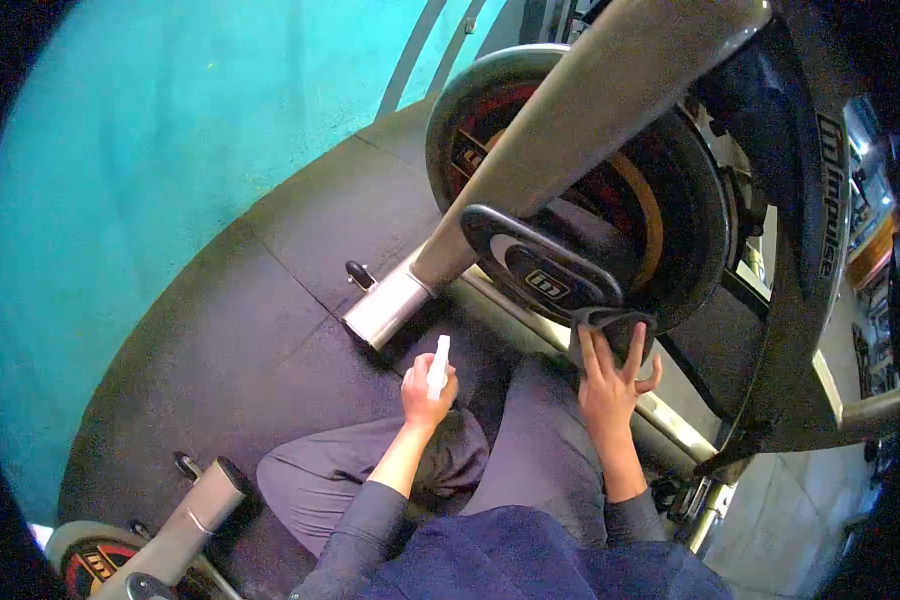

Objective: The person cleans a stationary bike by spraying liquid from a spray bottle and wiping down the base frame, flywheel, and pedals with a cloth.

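Observation:
My left hand [428, 392] is closed around a slim white thing that looks like the head of a spray bottle [439, 366]; its lower part is hidden by the fingers. My right hand [611, 392] presses a dark grey cloth [620, 331] against the lower right end of the oval black crank cover [545, 262] on an exercise bike. Its fingers are partly spread over the cloth. The bike's large flywheel [670, 200] is just behind that cover, and its thick grey frame tube [570, 110] slants above it.
A silver floor bar [388, 305] with a small caster [360, 274] lies ahead of my left hand. Part of a second bike [170, 540] shows at lower left. Black floor mats [220, 360] run up to a turquoise wall [170, 130]. My bent legs [540, 440] are close below the bike.

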The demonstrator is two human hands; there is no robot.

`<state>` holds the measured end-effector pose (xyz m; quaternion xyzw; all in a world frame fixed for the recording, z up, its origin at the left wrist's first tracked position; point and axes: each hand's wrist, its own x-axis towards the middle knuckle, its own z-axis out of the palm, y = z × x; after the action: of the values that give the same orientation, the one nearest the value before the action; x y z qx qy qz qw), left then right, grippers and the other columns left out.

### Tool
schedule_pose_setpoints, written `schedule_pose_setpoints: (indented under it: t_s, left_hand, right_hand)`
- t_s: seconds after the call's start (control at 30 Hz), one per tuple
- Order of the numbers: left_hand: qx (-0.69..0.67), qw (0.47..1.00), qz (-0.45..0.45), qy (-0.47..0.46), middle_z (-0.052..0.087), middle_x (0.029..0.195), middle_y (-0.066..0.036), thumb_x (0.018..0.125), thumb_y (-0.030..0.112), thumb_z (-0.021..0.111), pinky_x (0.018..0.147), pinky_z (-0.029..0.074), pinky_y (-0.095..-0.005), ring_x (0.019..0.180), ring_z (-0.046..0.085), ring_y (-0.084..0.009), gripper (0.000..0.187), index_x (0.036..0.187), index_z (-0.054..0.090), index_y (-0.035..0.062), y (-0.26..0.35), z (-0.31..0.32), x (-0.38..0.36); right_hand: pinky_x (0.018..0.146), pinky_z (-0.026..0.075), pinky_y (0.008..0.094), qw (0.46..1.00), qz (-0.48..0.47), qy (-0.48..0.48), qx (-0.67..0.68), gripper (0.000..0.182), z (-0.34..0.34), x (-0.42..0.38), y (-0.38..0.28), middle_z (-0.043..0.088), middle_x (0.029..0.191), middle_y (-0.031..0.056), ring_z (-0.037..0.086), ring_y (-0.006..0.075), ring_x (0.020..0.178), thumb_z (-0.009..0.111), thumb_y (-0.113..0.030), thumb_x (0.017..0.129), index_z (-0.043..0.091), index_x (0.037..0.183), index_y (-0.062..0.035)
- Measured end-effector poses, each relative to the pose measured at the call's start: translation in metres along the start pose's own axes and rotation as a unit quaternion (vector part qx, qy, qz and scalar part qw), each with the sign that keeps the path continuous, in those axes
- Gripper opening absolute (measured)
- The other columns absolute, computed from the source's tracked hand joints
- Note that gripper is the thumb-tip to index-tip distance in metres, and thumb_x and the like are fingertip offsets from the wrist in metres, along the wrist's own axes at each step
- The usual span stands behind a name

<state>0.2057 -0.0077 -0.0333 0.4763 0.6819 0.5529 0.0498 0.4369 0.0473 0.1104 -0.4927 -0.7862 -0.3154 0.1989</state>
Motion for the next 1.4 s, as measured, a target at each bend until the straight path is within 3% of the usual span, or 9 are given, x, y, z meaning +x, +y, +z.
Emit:
schedule_pose_setpoints:
  t_s: [0.13,0.23,0.33,0.53,1.03,1.13,1.23,1.33,1.4]
  left_hand:
    - [-0.001,1.000,0.010,-0.005,0.062,0.079,-0.008,0.076,0.015,0.069,0.065,0.047,-0.0427,0.072,0.061,-0.0318,0.025,0.094,0.054,0.0085,0.001,0.000,0.000]
    - [-0.009,1.000,0.000,0.009,0.062,0.080,-0.009,0.077,0.016,0.070,0.063,0.047,-0.0433,0.070,0.060,-0.0328,0.024,0.094,0.055,0.0078,-0.004,0.005,-0.001]
    - [-0.003,1.000,0.013,0.012,0.062,0.080,-0.009,0.078,0.017,0.070,0.062,0.047,-0.0436,0.069,0.060,-0.0331,0.024,0.093,0.055,0.0076,-0.003,0.004,-0.001]
    - [-0.002,1.000,-0.005,-0.004,0.066,0.081,-0.007,0.077,0.015,0.070,0.065,0.049,-0.0416,0.073,0.063,-0.0303,0.027,0.096,0.053,0.0080,-0.001,0.001,0.000]
    - [0.010,1.000,-0.002,-0.014,0.067,0.083,-0.008,0.077,0.010,0.070,0.069,0.052,-0.0377,0.077,0.066,-0.0265,0.028,0.098,0.053,0.0073,-0.001,0.001,0.000]
    - [-0.006,1.000,-0.006,-0.002,0.066,0.081,-0.007,0.077,0.015,0.070,0.066,0.050,-0.0415,0.073,0.063,-0.0301,0.027,0.097,0.054,0.0082,0.002,0.001,-0.002]
    - [0.003,1.000,-0.012,0.006,0.066,0.080,-0.008,0.078,0.017,0.070,0.065,0.049,-0.0427,0.071,0.063,-0.0313,0.027,0.096,0.053,0.0079,-0.004,0.002,0.001]
    - [0.006,1.000,-0.020,-0.001,0.065,0.080,-0.009,0.078,0.018,0.070,0.065,0.049,-0.0435,0.071,0.062,-0.0325,0.027,0.096,0.053,0.0078,-0.005,0.004,-0.003]
    - [0.016,1.000,-0.005,0.004,0.064,0.080,-0.010,0.078,0.018,0.070,0.065,0.049,-0.0440,0.071,0.062,-0.0332,0.027,0.096,0.053,0.0077,-0.006,0.006,-0.002]
  right_hand:
    - [0.108,0.009,0.0518,0.997,0.030,0.025,0.064,0.063,-0.026,0.018,0.012,0.056,0.131,-0.0064,0.031,0.0293,0.138,0.054,-0.005,0.075,0.051,0.134,-0.0251]
    - [0.110,0.021,0.0418,0.932,0.128,0.117,0.318,0.057,-0.042,0.036,0.028,0.050,0.137,0.0109,0.036,0.0302,0.135,0.058,0.000,0.079,0.047,0.135,-0.0064]
    - [0.104,0.035,0.0428,0.748,0.255,0.172,0.588,0.044,-0.050,0.040,0.018,0.051,0.134,0.0192,0.049,0.0332,0.122,0.055,-0.008,0.089,0.046,0.131,0.0028]
    - [0.093,0.045,0.0420,0.947,-0.002,0.140,0.288,0.062,-0.024,0.053,-0.015,0.059,0.119,0.0169,0.054,0.0361,0.107,0.055,0.003,0.061,0.055,0.123,-0.0014]
    - [0.097,0.043,0.0419,0.877,0.144,0.093,0.449,0.057,0.002,0.005,-0.031,0.056,0.124,0.0229,0.055,0.0405,0.111,0.057,0.007,0.074,0.049,0.129,0.0004]
    - [0.094,0.043,0.0362,0.752,0.325,-0.210,0.533,0.038,0.000,0.002,-0.031,0.059,0.121,0.0203,0.058,0.0327,0.108,0.055,-0.011,0.091,0.051,0.127,0.0020]
    - [0.097,0.039,0.0313,0.451,0.466,-0.137,0.749,0.037,0.020,-0.021,-0.029,0.059,0.119,0.0093,0.054,0.0192,0.109,0.054,-0.016,0.095,0.051,0.125,0.0048]
    - [0.094,0.042,0.0312,0.378,0.485,-0.186,0.766,0.039,-0.003,-0.022,-0.003,0.060,0.115,0.0083,0.055,0.0184,0.104,0.060,-0.021,0.092,0.053,0.123,0.0025]
    - [0.093,0.043,0.0316,0.432,0.493,-0.080,0.751,0.039,-0.038,-0.012,0.008,0.060,0.113,0.0078,0.056,0.0180,0.101,0.064,-0.018,0.088,0.053,0.122,-0.0007]
